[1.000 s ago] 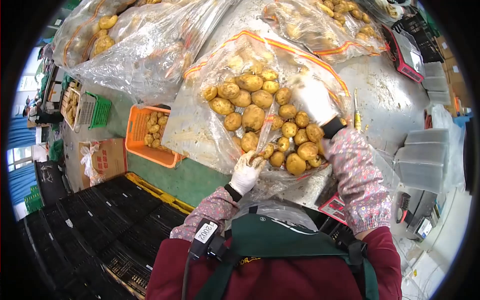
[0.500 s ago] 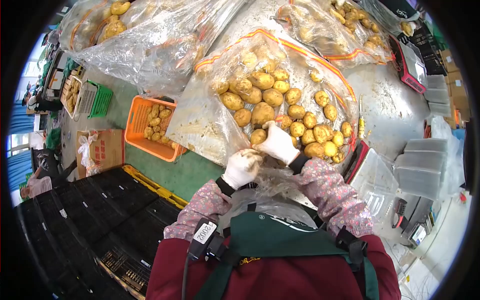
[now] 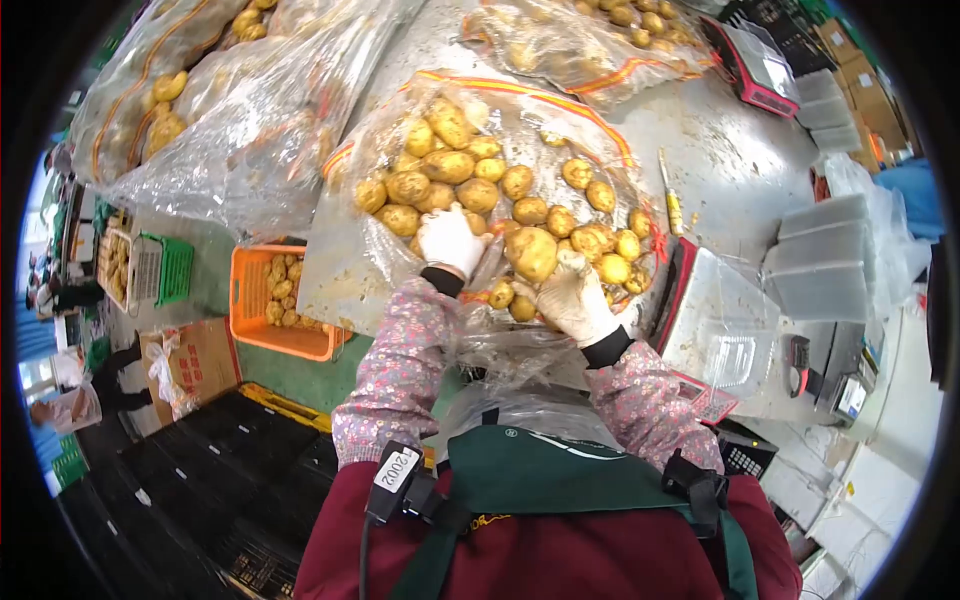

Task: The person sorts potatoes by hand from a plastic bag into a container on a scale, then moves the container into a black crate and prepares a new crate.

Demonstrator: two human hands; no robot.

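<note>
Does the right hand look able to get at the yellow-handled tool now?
Probably yes: the tool lies uncovered on the table, beside the bag. Only potatoes and the bag's edge seem to separate it from the right hand.

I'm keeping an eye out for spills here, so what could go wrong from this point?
The large potato at the right hand's fingertips could slip and knock others loose. The clear plastic bag bunches toward the near edge of the metal table, so a tug there might drag potatoes over. The yellow-handled tool lies close beside the bag; I can't tell whether its tip is sharp, but it might snag the plastic.
</note>
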